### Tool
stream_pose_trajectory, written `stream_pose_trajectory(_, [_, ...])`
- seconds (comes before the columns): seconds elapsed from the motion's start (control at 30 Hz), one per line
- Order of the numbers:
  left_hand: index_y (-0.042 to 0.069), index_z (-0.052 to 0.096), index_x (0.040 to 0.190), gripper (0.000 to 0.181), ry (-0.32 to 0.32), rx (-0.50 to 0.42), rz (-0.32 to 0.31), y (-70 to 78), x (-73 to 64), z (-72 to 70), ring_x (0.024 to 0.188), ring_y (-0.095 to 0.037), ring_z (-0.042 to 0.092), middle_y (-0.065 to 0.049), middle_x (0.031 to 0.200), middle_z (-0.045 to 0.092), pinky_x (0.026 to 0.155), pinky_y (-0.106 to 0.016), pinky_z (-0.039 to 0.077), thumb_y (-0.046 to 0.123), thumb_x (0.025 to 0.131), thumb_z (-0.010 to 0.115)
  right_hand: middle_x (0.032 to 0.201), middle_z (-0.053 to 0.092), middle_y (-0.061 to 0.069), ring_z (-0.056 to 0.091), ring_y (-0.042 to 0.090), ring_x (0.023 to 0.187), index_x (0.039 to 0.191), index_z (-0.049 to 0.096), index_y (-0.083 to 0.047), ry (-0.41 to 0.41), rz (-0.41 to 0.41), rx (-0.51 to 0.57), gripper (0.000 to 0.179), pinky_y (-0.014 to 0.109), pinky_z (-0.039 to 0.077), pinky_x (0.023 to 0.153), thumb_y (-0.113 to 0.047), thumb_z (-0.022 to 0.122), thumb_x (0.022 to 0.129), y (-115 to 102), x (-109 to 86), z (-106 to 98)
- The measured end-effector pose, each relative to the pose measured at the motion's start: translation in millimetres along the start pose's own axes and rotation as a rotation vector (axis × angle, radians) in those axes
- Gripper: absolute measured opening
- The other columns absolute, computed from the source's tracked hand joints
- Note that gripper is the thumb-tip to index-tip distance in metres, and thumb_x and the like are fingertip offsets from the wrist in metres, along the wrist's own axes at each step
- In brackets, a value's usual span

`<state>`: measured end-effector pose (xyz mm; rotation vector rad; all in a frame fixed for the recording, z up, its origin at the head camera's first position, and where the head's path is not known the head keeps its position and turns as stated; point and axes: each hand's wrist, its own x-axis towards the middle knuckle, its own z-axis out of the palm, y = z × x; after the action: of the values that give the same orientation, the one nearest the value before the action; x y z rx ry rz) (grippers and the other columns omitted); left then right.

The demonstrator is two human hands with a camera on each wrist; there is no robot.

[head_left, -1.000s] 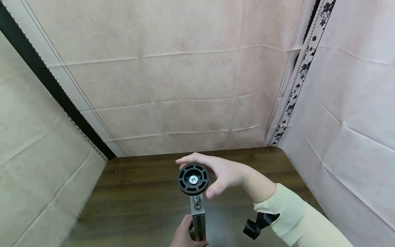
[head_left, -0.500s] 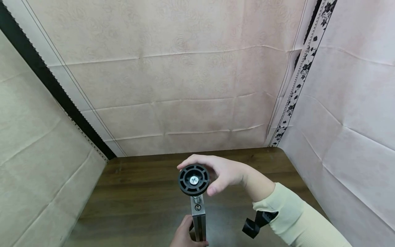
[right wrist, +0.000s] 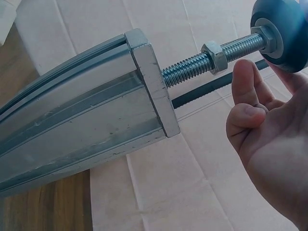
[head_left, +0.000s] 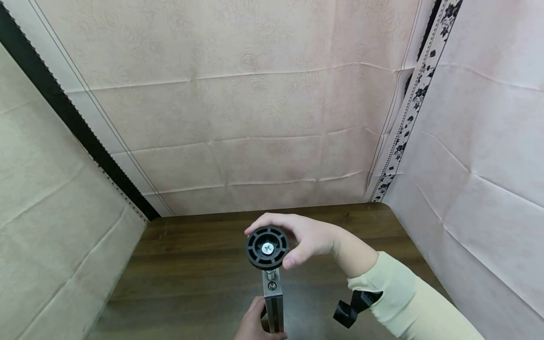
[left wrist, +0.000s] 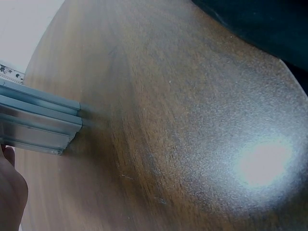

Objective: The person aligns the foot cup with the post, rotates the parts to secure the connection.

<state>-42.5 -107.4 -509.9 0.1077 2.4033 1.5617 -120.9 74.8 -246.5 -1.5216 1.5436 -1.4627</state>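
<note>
In the head view, my left hand (head_left: 254,323) holds a silver aluminium profile (head_left: 274,309) low at the bottom centre. A black round levelling foot (head_left: 267,248), with a cross-head screw in its centre, stands at the profile's far end. My right hand (head_left: 309,236) grips the foot's rim, forefinger on the far side and thumb on the right. Seen from the right wrist, a threaded stud (right wrist: 187,70) with a hex nut (right wrist: 215,57) joins the foot to the profile's end plate (right wrist: 153,84). The left wrist view shows the profile's other end (left wrist: 41,120) over the table.
A brown wood-grain table (head_left: 187,269) lies below the hands. Pale creased cloth (head_left: 263,108) hangs behind and on both sides. A black bracket (head_left: 352,309) is on the right sleeve. Dark fabric (left wrist: 260,24) shows at the table edge in the left wrist view.
My right forefinger and thumb have drawn in slightly onto the foot's rim. The left hand and the profile have hardly moved.
</note>
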Motion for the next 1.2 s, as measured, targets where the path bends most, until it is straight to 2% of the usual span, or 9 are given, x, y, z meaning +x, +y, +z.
stream_pose_trajectory(0.17, [0.027,0.056,0.115,0.066,0.006,0.011,0.014,-1.0,0.5,0.6,0.104,-0.022,0.053,0.002,0.112,0.05,0.085,-0.052,0.044,0.035,0.058,0.087,0.116,0.053,0.01,0.054,0.021,0.104,0.133,0.037,0.006,0.011,-0.003,-0.015,0.086,0.045,0.044,0.089,-0.051,0.069,0.077,-0.2,-1.1,0.4])
stream_pose_trajectory(0.53, [0.026,0.056,0.116,0.066,0.003,-0.007,0.001,1.0,-0.9,1.3,0.105,-0.024,0.054,0.001,0.113,0.05,0.084,-0.052,0.045,0.032,0.058,0.087,0.114,0.054,0.009,0.054,0.02,0.102,0.131,0.037,0.005,0.041,-0.013,0.016,0.082,0.045,0.047,0.085,-0.048,0.07,0.078,-0.2,-3.4,3.5])
stream_pose_trajectory(0.9, [0.029,0.056,0.113,0.064,0.006,-0.009,0.0,-0.4,1.2,0.8,0.107,-0.025,0.053,0.004,0.113,0.05,0.085,-0.053,0.044,0.032,0.058,0.087,0.112,0.053,0.012,0.055,0.021,0.099,0.127,0.039,-0.002,0.104,-0.012,0.004,0.071,0.042,0.048,0.083,-0.039,0.074,0.078,-1.2,-4.1,9.0])
stream_pose_trajectory(1.2, [0.029,0.057,0.114,0.065,0.026,0.003,0.035,-3.1,1.9,1.5,0.108,-0.025,0.054,0.005,0.113,0.051,0.087,-0.053,0.044,0.032,0.057,0.087,0.109,0.053,0.012,0.056,0.021,0.097,0.123,0.037,-0.001,0.155,-0.011,-0.036,0.07,0.039,0.047,0.084,-0.037,0.076,0.076,-1.7,-3.2,14.0])
